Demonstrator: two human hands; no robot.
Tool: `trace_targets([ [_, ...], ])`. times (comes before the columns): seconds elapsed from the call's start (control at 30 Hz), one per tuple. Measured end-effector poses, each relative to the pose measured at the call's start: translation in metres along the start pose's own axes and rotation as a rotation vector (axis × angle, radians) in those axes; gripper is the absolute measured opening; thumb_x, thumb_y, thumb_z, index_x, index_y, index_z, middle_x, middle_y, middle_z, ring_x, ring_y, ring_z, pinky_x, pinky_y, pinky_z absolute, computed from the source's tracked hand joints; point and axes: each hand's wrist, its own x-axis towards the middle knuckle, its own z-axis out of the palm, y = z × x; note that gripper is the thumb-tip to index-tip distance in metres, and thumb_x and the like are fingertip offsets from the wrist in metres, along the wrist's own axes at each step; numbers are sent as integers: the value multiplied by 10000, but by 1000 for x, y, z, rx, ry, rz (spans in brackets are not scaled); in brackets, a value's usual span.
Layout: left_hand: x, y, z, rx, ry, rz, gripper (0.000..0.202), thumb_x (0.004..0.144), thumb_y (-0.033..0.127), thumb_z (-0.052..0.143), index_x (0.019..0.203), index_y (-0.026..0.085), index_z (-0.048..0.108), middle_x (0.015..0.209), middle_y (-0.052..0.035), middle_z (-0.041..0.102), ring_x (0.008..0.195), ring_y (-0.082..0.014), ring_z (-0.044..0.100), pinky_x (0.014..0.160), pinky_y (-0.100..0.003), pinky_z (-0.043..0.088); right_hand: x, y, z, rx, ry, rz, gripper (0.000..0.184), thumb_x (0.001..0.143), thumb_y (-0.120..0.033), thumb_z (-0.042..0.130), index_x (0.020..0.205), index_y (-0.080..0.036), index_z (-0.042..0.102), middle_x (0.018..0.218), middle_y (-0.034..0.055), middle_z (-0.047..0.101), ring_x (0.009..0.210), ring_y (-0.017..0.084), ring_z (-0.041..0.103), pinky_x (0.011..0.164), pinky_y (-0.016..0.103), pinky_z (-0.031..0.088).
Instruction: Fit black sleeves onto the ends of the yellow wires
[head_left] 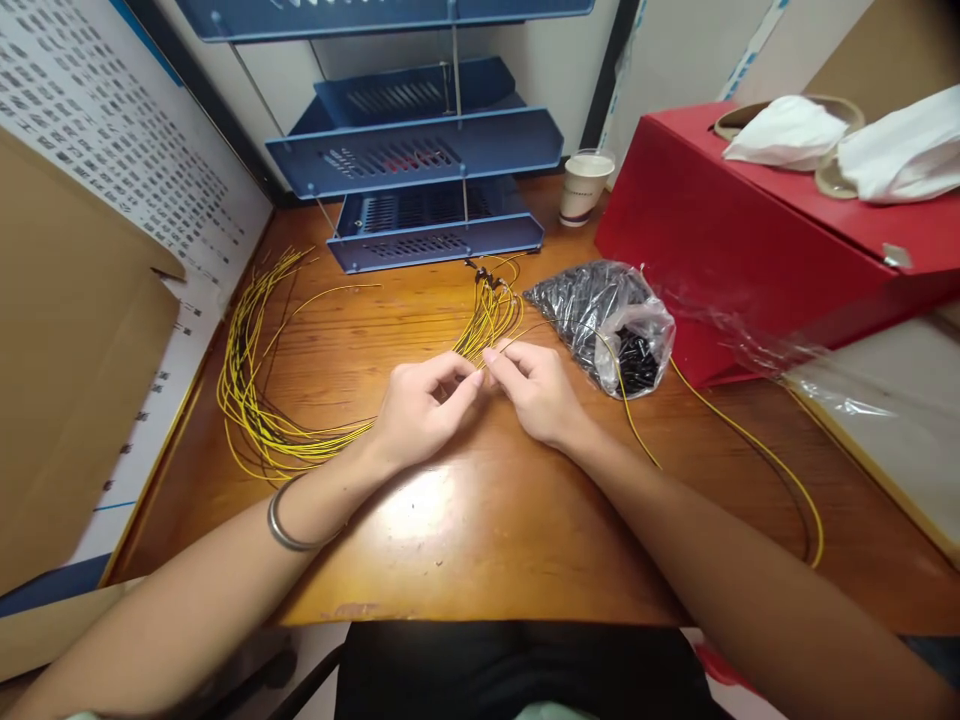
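Observation:
My left hand (421, 405) and my right hand (538, 393) meet fingertip to fingertip at the middle of the wooden table (465, 520). Both pinch the end of a thin yellow wire (486, 368); whether a small part is held there too is hidden by the fingers. Just beyond my fingers lies a bundle of yellow wires with black ends (491, 310). A large loop of loose yellow wires (251, 400) lies to the left. A clear plastic bag of small black parts (609, 320) sits right of my right hand. I wear a metal bangle (285, 530) on my left wrist.
A blue stacked letter tray (427, 180) stands at the back. A paper cup (585, 188) is beside it. A red box (750, 240) with white cloths on top fills the right. A long yellow wire (757, 450) curves along the table's right side. Cardboard (67, 380) leans at left.

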Motion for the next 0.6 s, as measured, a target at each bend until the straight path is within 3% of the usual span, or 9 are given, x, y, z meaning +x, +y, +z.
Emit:
trace_targets([
  [0.6,-5,-1,5,43,18,42,187,937,272,611,816,152,688,631,9,705,484,-73,566,523,-177,454,-2,-3,-1,54,38,-40,318,887,-325,558,591,-212,521,552,-25,492,538,120,423,562,294,329],
])
